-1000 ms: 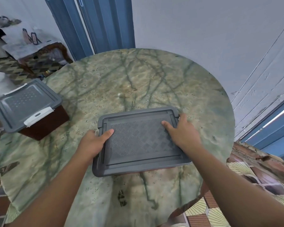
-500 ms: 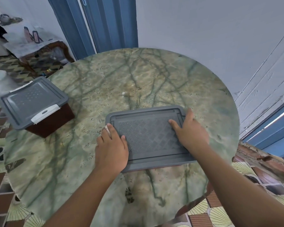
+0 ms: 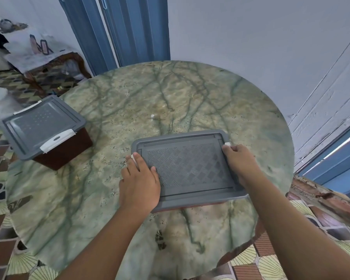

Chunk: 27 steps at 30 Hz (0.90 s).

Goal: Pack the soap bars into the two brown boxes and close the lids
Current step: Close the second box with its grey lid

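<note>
i see a round green-veined marble desk (image 3: 170,93), patterned floor tiles (image 3: 0,199), blue doors (image 3: 129,27). left hand (image 3: 138,183) flat on near box lid (image 3: 188,168); right hand (image 3: 239,162) pinching its white latch (image 3: 227,144).

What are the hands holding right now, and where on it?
Nothing is lifted. The left hand presses the gray lid's left edge; the right hand pinches the white clip at its right edge.
</note>
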Each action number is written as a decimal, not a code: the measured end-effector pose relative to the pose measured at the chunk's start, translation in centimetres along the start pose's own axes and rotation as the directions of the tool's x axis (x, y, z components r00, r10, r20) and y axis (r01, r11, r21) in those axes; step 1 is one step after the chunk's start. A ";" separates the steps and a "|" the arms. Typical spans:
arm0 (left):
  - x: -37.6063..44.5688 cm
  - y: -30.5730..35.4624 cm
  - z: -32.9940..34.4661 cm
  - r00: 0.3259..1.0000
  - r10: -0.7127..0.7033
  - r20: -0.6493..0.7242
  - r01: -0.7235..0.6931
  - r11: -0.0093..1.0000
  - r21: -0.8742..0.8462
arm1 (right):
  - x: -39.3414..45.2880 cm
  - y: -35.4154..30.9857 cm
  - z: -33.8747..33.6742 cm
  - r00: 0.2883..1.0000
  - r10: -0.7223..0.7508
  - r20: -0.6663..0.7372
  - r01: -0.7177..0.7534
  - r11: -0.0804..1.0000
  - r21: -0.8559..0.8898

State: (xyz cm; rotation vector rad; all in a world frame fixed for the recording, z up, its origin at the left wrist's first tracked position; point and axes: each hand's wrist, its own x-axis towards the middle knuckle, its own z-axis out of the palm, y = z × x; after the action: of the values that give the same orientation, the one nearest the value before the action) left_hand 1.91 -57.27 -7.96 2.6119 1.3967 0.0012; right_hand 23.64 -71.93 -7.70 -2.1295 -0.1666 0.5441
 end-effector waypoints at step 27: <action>13.5 5.5 -2.6 0.909 0.387 0.156 -0.383 0.922 -0.055 | 0.3 -0.8 -0.1 0.948 -0.257 -0.187 0.178 0.917 -0.358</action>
State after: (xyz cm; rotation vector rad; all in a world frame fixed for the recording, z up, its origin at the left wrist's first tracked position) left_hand 13.77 -48.76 -5.65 2.7490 0.8066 -0.1406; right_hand 24.03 -71.42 -7.12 -2.4463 -0.3865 0.1369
